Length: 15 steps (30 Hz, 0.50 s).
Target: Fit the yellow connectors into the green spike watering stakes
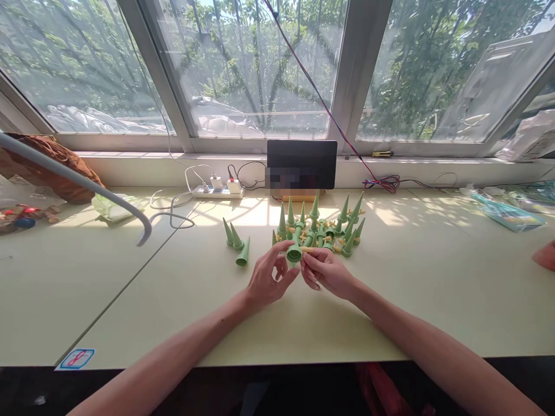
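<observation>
My left hand [269, 277] pinches a green cone-shaped plastic spike [295, 247] by its wide round end, just above the pale table [173, 300]. My right hand [326, 270] is closed on a small yellow fitting [309, 249] that sticks out of the spike's side. Right behind my hands lies a heap of several more green spikes with yellow fittings [323, 225]. Three green spikes without fittings [237, 242] stand apart to the left of the heap.
A dark tablet [302, 164] stands on a stand by the window sill, with a power strip [217, 189] and cables to its left. A grey curved tube [87, 185] crosses the left side. Another person's hand [545, 255] shows at the right edge. Packets [507, 212] lie far right.
</observation>
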Each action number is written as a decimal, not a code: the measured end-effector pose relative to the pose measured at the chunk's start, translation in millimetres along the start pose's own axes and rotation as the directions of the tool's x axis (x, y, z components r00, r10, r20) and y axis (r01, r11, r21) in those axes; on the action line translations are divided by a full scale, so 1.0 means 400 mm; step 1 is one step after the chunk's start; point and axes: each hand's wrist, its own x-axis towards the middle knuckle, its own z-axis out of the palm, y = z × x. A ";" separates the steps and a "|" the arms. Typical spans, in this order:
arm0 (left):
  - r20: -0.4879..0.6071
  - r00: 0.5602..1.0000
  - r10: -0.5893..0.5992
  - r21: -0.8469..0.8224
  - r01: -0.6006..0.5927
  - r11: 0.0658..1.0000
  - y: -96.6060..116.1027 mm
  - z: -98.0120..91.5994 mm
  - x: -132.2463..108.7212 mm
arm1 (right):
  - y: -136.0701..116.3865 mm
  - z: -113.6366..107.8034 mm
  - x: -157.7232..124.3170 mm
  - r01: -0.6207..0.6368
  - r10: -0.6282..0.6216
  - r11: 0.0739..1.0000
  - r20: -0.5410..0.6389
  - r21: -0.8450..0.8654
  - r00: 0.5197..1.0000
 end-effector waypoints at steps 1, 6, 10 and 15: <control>-0.011 1.000 0.004 0.020 -0.004 1.000 0.000 0.002 0.000 | 0.000 0.000 0.001 -0.007 0.006 0.999 0.008 0.036 1.000; -0.048 0.999 0.010 0.058 -0.007 0.998 -0.005 0.007 0.002 | -0.001 0.001 0.000 -0.022 0.021 0.997 0.010 0.076 1.000; -0.057 0.998 -0.033 0.044 0.036 0.998 -0.003 0.008 0.002 | 0.001 0.001 -0.001 -0.012 0.012 0.998 0.005 0.061 1.000; -0.047 0.995 -0.088 0.000 0.088 0.996 0.003 0.010 0.002 | 0.004 -0.005 0.000 -0.020 0.019 0.999 0.003 0.049 1.000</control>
